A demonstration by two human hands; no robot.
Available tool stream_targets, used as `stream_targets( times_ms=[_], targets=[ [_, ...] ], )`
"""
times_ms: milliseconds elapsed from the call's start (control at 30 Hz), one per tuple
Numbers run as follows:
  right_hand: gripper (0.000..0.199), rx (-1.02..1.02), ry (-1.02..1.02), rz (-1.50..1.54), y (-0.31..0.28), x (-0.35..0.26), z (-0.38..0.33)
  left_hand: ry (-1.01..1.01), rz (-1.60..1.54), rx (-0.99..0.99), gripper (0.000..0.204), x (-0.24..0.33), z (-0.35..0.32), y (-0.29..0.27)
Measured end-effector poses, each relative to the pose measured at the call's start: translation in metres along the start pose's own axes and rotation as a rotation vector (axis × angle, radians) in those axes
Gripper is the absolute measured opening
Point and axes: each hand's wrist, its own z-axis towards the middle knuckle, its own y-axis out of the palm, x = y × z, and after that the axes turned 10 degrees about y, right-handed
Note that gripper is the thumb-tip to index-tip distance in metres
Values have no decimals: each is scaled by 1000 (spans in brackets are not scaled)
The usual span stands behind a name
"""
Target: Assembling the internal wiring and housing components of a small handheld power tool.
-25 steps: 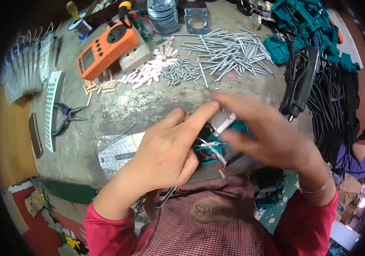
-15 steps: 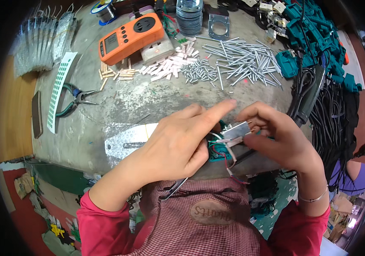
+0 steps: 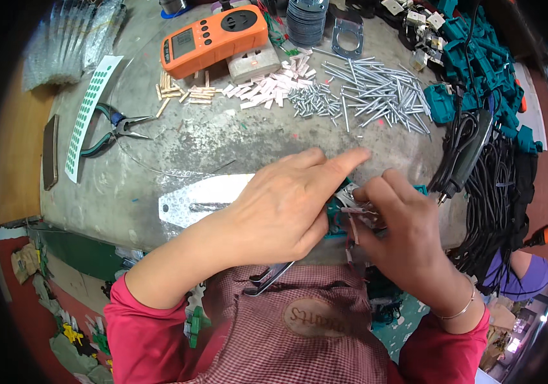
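1. At the near edge of the bench (image 3: pixel 178 147), both hands meet over a small teal part (image 3: pixel 336 211) with thin wires.
2. The left hand (image 3: pixel 286 205) comes in from the lower left, palm down, knuckles up. Its forefinger stretches straight toward the upper right, and its thumb is tucked under against the part.
3. Its grip closes on the teal part, most of which it hides.
4. The right hand (image 3: pixel 402 230) comes in from the lower right, wrist bent, fingers curled down. Thumb and forefinger pinch a small pale piece (image 3: pixel 357 208) at the part's right side.
5. The part sits between the two hands, just above the bench edge and beside a flat metal plate (image 3: pixel 203 201).
6. Against the frame half a second ago, the hands hold the same clasp on the part, and the left forefinger points out as before.
7. The view has tilted down and nearer: the orange meter (image 3: pixel 213 38) and the heap of pins (image 3: pixel 376 89) now lie closer to the top rim.
8. The pliers (image 3: pixel 111 128) and the green-dotted strip (image 3: pixel 88 115) lie at the left, well apart from the hands, in the same places on the bench.
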Motion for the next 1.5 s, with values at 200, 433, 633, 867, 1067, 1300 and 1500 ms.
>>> stream_targets(
  times_ms=[200,433,633,867,1067,1300,1500],
  targets=[
    [40,-8,-35,73,9,1,3,37,21,-10,76,-3,5,0],
    [41,-59,27,187,-3,15,-1,25,78,-50,71,0,9,-4],
    [35,-33,54,390,-18,22,-28,6,107,-47,65,8,1,-4],
    [22,151,-48,53,1,8,-37,34,154,-151,69,19,5,-13],
    [20,191,-119,241,-6,15,-18,-12,202,-123,57,22,10,-7],
    [17,66,-193,407,-15,18,-6,-40,100,-41,49,14,10,-1],
    [12,-60,172,599,-11,19,-1,-114,63,-67,65,22,16,-2]
  ],
)
